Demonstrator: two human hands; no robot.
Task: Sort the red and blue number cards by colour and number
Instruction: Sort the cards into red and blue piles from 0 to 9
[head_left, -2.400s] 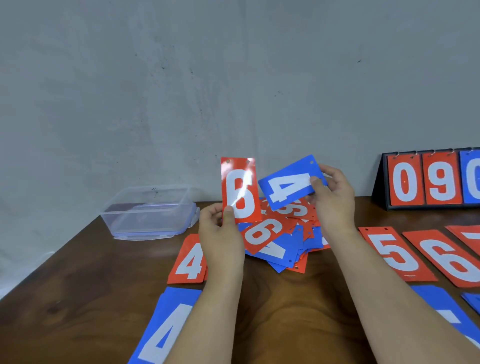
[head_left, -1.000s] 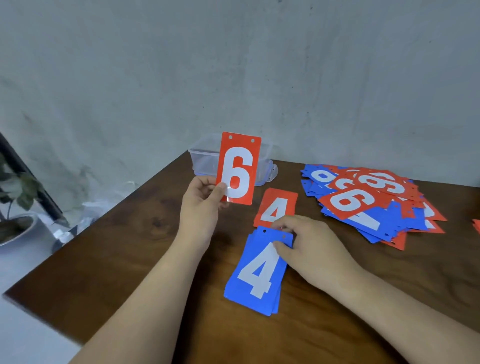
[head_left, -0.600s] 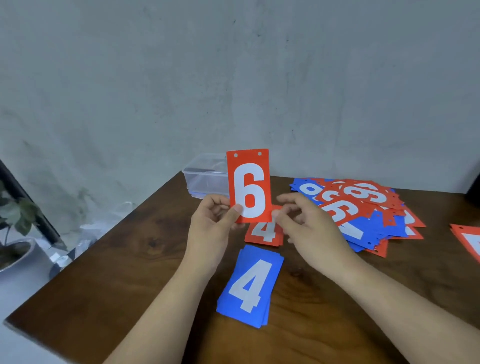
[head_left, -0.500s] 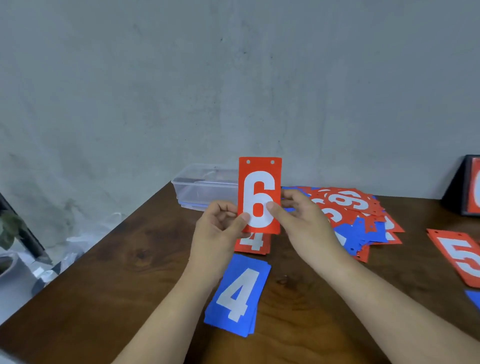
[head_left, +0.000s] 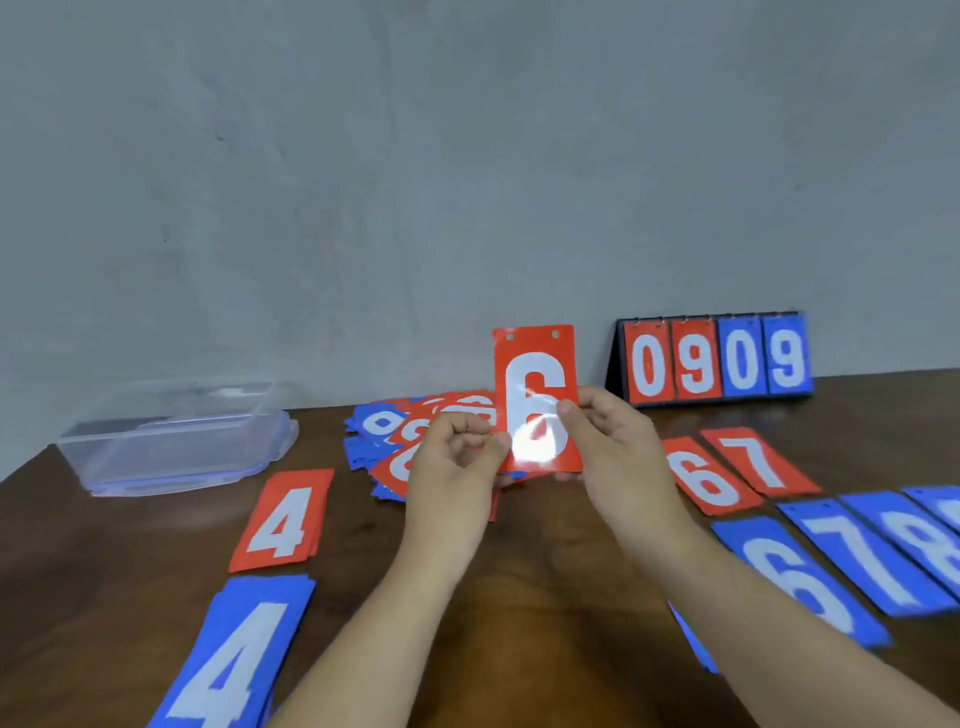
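The red 6 card (head_left: 535, 400) stands upright over the table's (head_left: 545, 571) middle. The left hand (head_left: 457, 462) pinches its left edge with curled fingers and the right hand (head_left: 613, 447) pinches its right edge (glare blurs the lower digit). Bare wood shows between the forearms, and the unsorted pile (head_left: 387, 434) lies toward the back edge.

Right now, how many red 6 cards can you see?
2: held card between left hand and right hand; table card right of them. Pile may hide more.

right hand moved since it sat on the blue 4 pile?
Yes. The right hand lifted off the blue 4 pile, away to the right, and now pinches the red 6 card.
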